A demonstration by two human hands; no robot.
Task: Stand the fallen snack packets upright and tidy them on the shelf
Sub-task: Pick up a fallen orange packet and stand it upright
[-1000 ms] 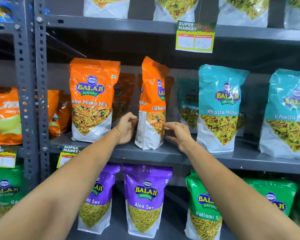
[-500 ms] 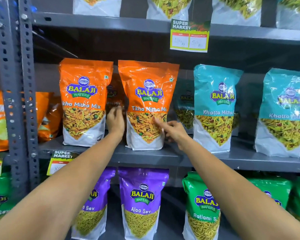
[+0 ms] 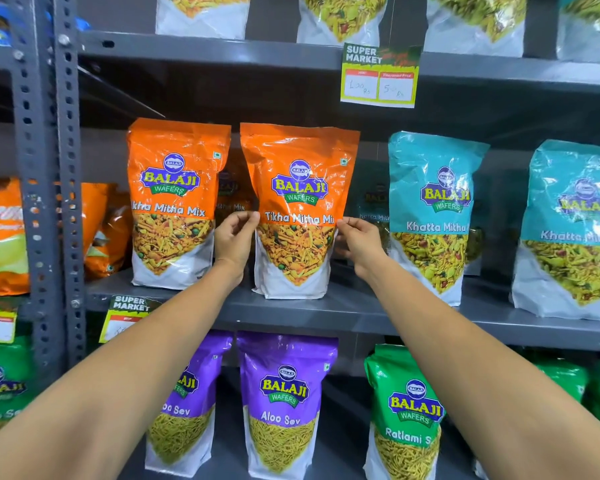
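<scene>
Now both hands pinched one orange packet (image 3: pixel 297 209) at mid-height: the left hand (image 3: pixel 234 237) closed on its left edge, the right hand (image 3: pixel 359 242) closed on its right edge. It stood upright on the grey shelf (image 3: pixel 326 311), facing front, between another orange packet (image 3: pixel 174 202) and a teal packet (image 3: pixel 433 216).

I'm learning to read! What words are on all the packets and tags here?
"BALAJI WAFERS", "Tikha Mitha Mix": held orange packet, and its orange neighbour, first letter cut off.
"BALAJI WAFERS", "Khatta Mitha": teal packet.
"BALAJI WAFERS", "Aloo Sev": purple packet.
"BALAJI WAFERS", "Ratlami S...": green packet, cut off.
"SUPER MARKET": upper price tag and lower price tag.
Handwritten prices: too blurred.
</scene>
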